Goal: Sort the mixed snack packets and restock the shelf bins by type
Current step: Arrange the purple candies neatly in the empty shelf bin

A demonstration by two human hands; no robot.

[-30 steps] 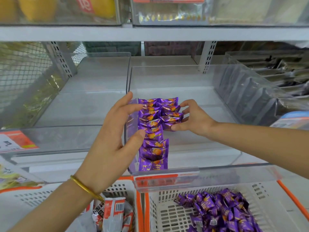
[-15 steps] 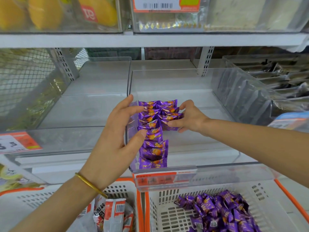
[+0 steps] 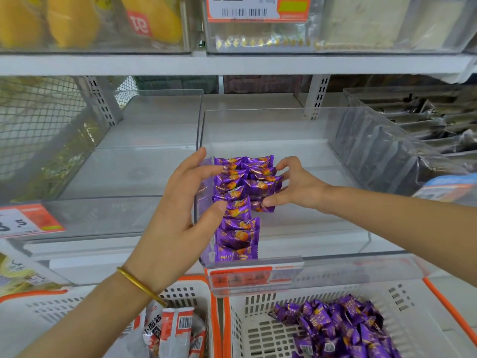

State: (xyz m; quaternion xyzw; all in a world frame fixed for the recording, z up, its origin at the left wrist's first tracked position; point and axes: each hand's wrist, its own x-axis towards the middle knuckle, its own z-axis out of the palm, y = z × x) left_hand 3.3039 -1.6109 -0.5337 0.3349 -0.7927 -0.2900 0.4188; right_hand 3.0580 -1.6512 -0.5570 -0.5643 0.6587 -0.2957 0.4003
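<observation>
Purple snack packets (image 3: pixel 238 228) stand in a row along the left wall of a clear shelf bin (image 3: pixel 335 255), with a shorter second row beside them at the back. My left hand (image 3: pixel 180 215) is spread against the long row, fingertips and thumb touching the packets. My right hand (image 3: pixel 299 187) cups the short row, thumb below and fingers above it. Lower down, a white basket (image 3: pixel 438 295) holds a loose heap of the same purple packets (image 3: pixel 335 329).
A second white basket at the lower left holds red-and-white packets (image 3: pixel 175 329). An empty clear bin (image 3: pixel 129 171) sits left of the filled one, and a bin of dark packets (image 3: pixel 413 140) sits to the right. The upper shelf (image 3: pixel 232 64) carries more bins.
Both hands stay at the purple rows. My right hand's fingers have spread wider around the short row, and the view has shifted slightly downward.
</observation>
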